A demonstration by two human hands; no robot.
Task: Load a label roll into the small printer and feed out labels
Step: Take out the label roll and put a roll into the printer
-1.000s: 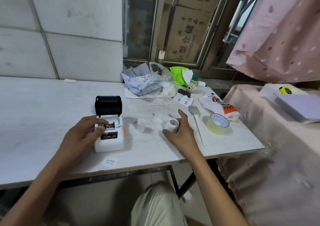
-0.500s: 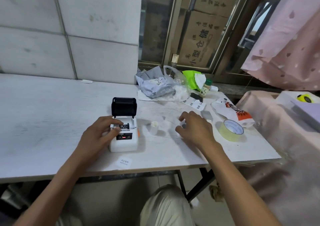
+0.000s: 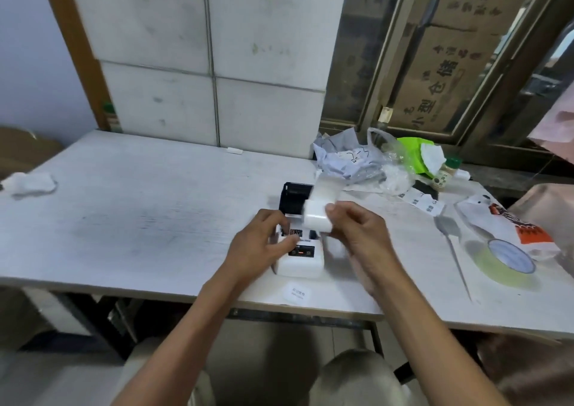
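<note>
Since half a second ago the right hand (image 3: 357,228) has come off the table (image 3: 139,206) and now holds a label roll (image 3: 316,219) up over the printer (image 3: 299,253), its fingers pinched on the roll's near end. The left hand (image 3: 261,244) stays on the printer's left side, fingers curled against it. One printer, one label roll in hand, one tape ring (image 3: 506,262) at the right, one loose label (image 3: 296,292) by the table's front edge. The roll is white and blurred, with a strip of paper trailing up and back from it. The printer is white, its black lid (image 3: 293,197) standing open behind the roll
</note>
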